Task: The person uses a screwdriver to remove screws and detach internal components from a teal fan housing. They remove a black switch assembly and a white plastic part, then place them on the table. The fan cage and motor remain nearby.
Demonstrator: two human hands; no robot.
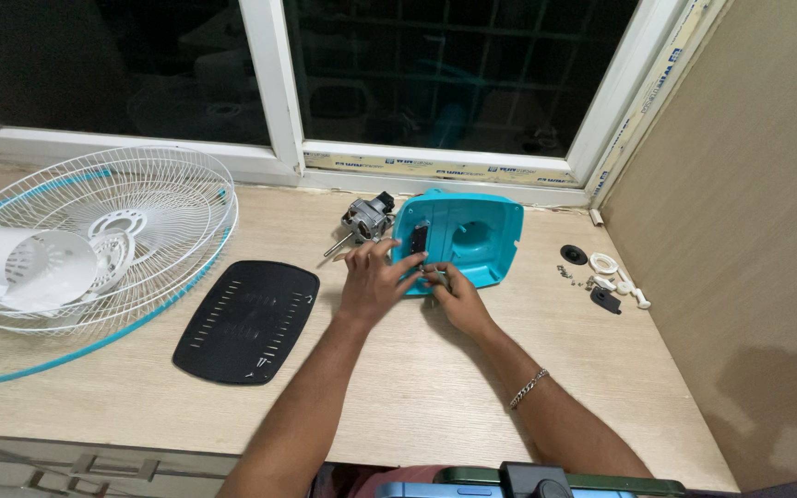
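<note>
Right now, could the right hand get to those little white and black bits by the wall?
Probably yes. The right hand rests at the teal fan housing, and only bare tabletop lies between it and the small parts on that same side. Nothing blocks the way.

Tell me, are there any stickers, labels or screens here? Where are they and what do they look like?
Printed protective tape: along the window frame's bottom edge, a pale yellowish strip with blue print.
Printed protective tape strip: up the frame's right side, same colours.
No screens or packages show.
</note>
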